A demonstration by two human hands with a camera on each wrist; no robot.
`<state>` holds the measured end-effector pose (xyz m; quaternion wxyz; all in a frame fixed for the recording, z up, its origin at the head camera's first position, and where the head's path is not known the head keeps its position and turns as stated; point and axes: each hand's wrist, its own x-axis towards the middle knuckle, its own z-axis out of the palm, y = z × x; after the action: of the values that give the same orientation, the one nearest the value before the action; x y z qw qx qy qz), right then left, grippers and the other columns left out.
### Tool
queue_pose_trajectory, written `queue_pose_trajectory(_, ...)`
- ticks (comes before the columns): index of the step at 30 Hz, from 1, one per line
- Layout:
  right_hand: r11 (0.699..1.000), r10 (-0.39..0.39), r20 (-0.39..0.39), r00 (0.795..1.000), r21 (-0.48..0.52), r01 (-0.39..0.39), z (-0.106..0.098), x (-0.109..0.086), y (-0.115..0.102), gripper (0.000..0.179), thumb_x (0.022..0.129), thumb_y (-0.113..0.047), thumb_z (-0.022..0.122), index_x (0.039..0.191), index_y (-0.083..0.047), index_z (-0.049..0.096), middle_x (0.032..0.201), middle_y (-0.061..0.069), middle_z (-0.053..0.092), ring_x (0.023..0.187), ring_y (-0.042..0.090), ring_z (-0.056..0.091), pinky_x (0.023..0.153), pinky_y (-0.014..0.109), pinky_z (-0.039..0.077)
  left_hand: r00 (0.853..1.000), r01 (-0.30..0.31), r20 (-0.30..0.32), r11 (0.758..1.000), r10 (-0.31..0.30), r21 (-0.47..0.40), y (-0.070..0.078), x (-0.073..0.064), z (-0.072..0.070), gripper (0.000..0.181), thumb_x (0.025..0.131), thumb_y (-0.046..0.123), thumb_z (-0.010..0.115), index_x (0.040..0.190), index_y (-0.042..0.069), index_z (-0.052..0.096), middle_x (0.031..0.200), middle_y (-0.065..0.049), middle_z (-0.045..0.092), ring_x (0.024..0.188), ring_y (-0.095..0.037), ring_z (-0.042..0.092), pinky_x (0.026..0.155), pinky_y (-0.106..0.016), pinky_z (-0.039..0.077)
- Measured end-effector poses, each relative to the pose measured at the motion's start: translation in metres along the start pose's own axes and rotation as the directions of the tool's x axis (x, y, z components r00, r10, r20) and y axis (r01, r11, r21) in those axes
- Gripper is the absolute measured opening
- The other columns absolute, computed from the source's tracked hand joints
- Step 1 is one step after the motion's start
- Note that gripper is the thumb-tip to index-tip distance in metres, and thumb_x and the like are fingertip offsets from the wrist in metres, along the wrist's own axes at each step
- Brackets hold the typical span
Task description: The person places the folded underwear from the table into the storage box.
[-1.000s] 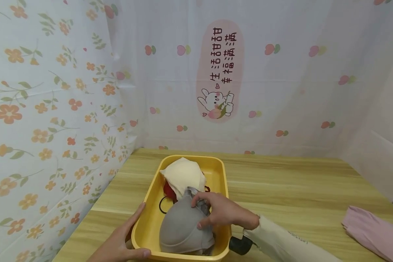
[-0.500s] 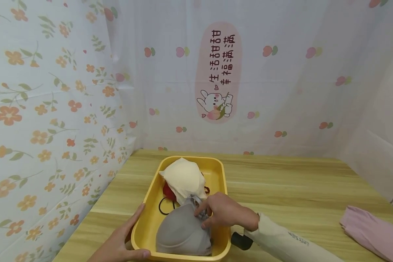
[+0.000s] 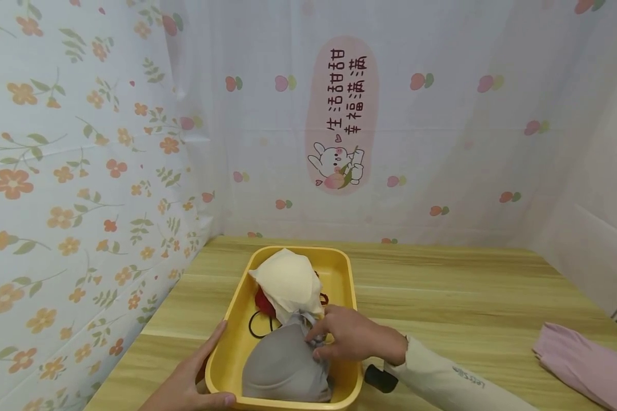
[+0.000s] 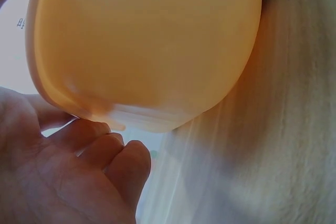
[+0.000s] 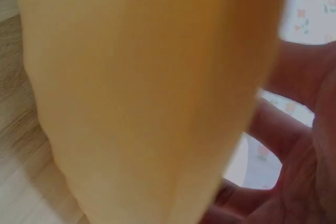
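A grey bra (image 3: 285,365) lies cup-up in the near half of a yellow plastic tub (image 3: 353,285). My right hand (image 3: 352,337) reaches over the tub's right wall, and its curled fingers and thumb pinch the bunched edge by the straps. In the right wrist view that wall (image 5: 131,98) hides the fingertips. At the near left corner my left hand (image 3: 190,374) grips the tub, thumb over the front rim and fingers along the left side; the left wrist view shows its fingers (image 4: 100,148) bent against the outer wall. Behind the grey bra sits a cream bra cup (image 3: 288,279).
Under the cream cup peeks red fabric (image 3: 264,302), with a thin black loop (image 3: 257,326) beside it. Folded pink cloth (image 3: 586,359) lies at the right of the wooden table (image 3: 442,285). Patterned curtains (image 3: 416,142) close off the back and left.
The grey bra has shifted slightly left, and its straps have come nearer to me. My right hand has drawn back a little from over the cup to its edge. The left hand stays put.
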<state>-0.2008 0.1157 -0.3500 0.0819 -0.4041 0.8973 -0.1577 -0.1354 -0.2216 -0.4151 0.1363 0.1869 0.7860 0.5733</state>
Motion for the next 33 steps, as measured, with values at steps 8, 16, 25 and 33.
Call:
queue_pose_trajectory(8,0.964,-0.036,-0.027,0.999,0.264,0.042,-0.011,-0.011,0.012,0.030,0.094,-0.025,0.071,0.121,-0.013,0.071,0.106,0.007,0.066,0.078,-0.002,0.058,0.072,0.018,0.051,1.000,0.011,0.008,1.000,-0.011,-0.021,-0.001,-0.001,0.000,0.106,0.090,0.019,0.075,0.163,0.018,-0.002,0.165,-0.032,0.005,0.123,0.008,0.051,0.092,-0.017,0.051)
queue_pose_trajectory(16,0.953,-0.013,-0.205,0.979,0.293,0.074,-0.023,-0.032,0.032,0.025,0.098,-0.024,0.067,0.118,-0.010,0.070,0.089,-0.002,0.069,0.075,-0.001,0.061,0.067,0.022,0.055,1.000,0.009,-0.021,0.999,-0.008,0.048,-0.001,0.000,0.000,0.104,0.089,0.021,0.077,0.164,0.022,0.004,0.166,-0.029,0.008,0.126,0.013,0.044,0.093,-0.014,0.048)
queue_pose_trajectory(25,0.965,0.088,-0.204,0.975,0.260,-0.033,-0.049,-0.078,0.067,0.024,0.099,-0.028,0.065,0.117,-0.012,0.069,0.092,-0.004,0.070,0.077,0.000,0.063,0.066,0.024,0.056,0.999,0.021,0.030,0.999,-0.020,-0.049,-0.006,0.000,0.001,0.107,0.090,0.019,0.075,0.163,0.015,-0.004,0.161,-0.039,0.011,0.118,0.002,0.056,0.090,-0.019,0.053)
queue_pose_trajectory(33,0.971,0.214,-0.215,0.953,0.152,-0.184,-0.060,-0.131,0.117,0.025,0.099,-0.026,0.065,0.117,-0.010,0.068,0.092,-0.004,0.069,0.075,-0.001,0.062,0.062,0.023,0.051,1.000,0.021,0.019,1.000,-0.021,-0.013,-0.007,0.000,-0.002,0.106,0.090,0.019,0.074,0.164,0.019,-0.002,0.162,-0.037,0.012,0.118,0.004,0.055,0.090,-0.018,0.052)
